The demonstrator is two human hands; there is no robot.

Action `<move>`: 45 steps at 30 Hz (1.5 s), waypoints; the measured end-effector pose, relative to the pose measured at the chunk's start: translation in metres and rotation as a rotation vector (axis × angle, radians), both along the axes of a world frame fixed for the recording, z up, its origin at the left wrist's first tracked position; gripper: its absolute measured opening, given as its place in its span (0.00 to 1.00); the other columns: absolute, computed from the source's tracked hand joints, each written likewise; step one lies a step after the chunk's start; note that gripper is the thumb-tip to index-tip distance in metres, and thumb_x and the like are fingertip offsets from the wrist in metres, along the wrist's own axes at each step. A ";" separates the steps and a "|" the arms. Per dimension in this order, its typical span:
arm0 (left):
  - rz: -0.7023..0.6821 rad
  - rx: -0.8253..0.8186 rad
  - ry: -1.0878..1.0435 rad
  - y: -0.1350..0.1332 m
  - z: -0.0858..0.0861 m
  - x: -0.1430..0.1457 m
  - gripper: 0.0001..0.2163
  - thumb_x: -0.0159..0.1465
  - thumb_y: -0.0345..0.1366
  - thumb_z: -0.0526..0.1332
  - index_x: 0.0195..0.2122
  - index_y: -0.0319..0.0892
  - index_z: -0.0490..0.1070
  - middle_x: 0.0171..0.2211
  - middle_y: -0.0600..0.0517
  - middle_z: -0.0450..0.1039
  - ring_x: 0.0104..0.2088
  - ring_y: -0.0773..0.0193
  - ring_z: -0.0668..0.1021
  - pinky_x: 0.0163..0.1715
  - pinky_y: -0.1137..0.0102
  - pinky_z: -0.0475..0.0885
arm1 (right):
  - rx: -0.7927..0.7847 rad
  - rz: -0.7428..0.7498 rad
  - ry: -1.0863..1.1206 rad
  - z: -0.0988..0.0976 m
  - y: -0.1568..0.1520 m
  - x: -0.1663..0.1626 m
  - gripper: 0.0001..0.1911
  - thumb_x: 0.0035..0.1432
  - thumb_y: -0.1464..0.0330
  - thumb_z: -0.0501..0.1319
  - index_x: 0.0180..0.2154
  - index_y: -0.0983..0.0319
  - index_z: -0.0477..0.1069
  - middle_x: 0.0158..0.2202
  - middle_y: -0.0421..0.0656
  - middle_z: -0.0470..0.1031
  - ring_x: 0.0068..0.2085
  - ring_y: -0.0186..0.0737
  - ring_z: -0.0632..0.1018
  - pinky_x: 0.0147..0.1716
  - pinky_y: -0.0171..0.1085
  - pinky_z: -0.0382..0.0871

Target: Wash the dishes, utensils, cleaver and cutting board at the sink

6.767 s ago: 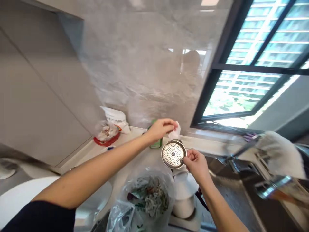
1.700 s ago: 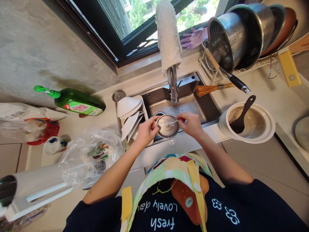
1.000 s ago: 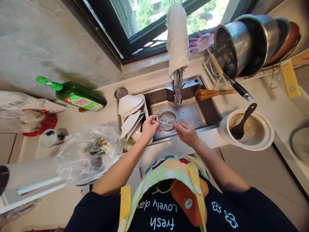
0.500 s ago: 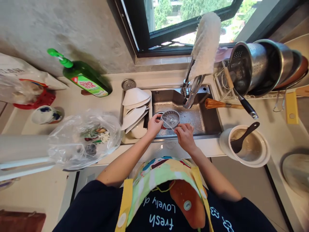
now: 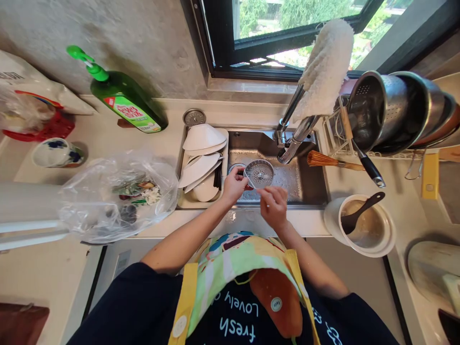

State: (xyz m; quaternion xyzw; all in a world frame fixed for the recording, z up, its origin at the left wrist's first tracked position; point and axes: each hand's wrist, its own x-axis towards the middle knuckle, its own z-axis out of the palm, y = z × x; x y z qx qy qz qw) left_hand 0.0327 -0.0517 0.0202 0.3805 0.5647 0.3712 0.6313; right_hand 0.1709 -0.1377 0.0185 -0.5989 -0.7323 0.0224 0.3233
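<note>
Over the sink (image 5: 302,191), a round perforated metal sink strainer (image 5: 259,173) is held tilted, its holes showing. My left hand (image 5: 235,185) is closed on the strainer's left rim, thumb and fingers pinching it. My right hand (image 5: 275,203) is closed in a pinch at the near side of the rim. A thin pale strand (image 5: 250,181) runs along the strainer's near-left edge from the left fingers to the right fingertips. Whether it is an elastic or a net's edge I cannot tell. Something red shows just under the strainer.
A tub of white bowls (image 5: 204,139) fills the sink's left side. The faucet (image 5: 289,148), topped with a white cloth (image 5: 325,69), rises behind. Right are a bamboo brush (image 5: 319,159) and a pot (image 5: 332,215); left, a plastic bag of scraps (image 5: 89,206) and a green soap bottle (image 5: 124,98).
The camera view has shifted slightly. The strainer remains in my left hand. My right hand has turned a little, and the strand between the hands looks shorter.
</note>
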 end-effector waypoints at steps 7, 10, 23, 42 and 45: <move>-0.230 0.307 0.268 -0.006 0.003 -0.006 0.18 0.54 0.27 0.58 0.46 0.41 0.71 0.22 0.59 0.63 0.20 0.73 0.69 0.21 0.78 0.71 | -0.281 0.062 -0.225 0.014 0.047 0.013 0.12 0.64 0.71 0.52 0.44 0.63 0.73 0.39 0.50 0.77 0.42 0.46 0.74 0.42 0.41 0.61; -0.250 0.330 0.300 -0.005 -0.001 -0.007 0.18 0.54 0.28 0.57 0.47 0.41 0.71 0.22 0.59 0.63 0.20 0.72 0.70 0.21 0.78 0.69 | -0.413 0.063 -0.342 0.009 0.059 0.006 0.10 0.62 0.73 0.54 0.37 0.63 0.74 0.34 0.49 0.77 0.38 0.45 0.74 0.40 0.40 0.60; -0.276 0.193 0.172 -0.002 -0.040 -0.012 0.14 0.51 0.27 0.57 0.39 0.41 0.70 0.19 0.61 0.60 0.17 0.73 0.67 0.17 0.78 0.67 | -0.626 0.069 -0.307 -0.001 0.063 -0.012 0.11 0.62 0.71 0.53 0.43 0.62 0.72 0.40 0.48 0.77 0.40 0.42 0.75 0.34 0.35 0.60; -0.360 0.643 0.586 0.010 -0.038 -0.021 0.21 0.54 0.25 0.58 0.51 0.40 0.66 0.25 0.58 0.66 0.25 0.70 0.70 0.31 0.76 0.66 | -0.482 0.012 -0.391 0.010 0.060 0.001 0.28 0.61 0.67 0.57 0.62 0.61 0.58 0.59 0.49 0.66 0.42 0.44 0.76 0.38 0.38 0.65; -0.418 0.710 0.641 0.008 -0.039 -0.022 0.22 0.57 0.26 0.56 0.54 0.43 0.66 0.28 0.56 0.68 0.27 0.69 0.71 0.32 0.76 0.67 | -0.488 0.018 -0.368 0.009 0.062 0.000 0.29 0.59 0.67 0.59 0.62 0.59 0.59 0.60 0.48 0.65 0.43 0.45 0.75 0.37 0.37 0.66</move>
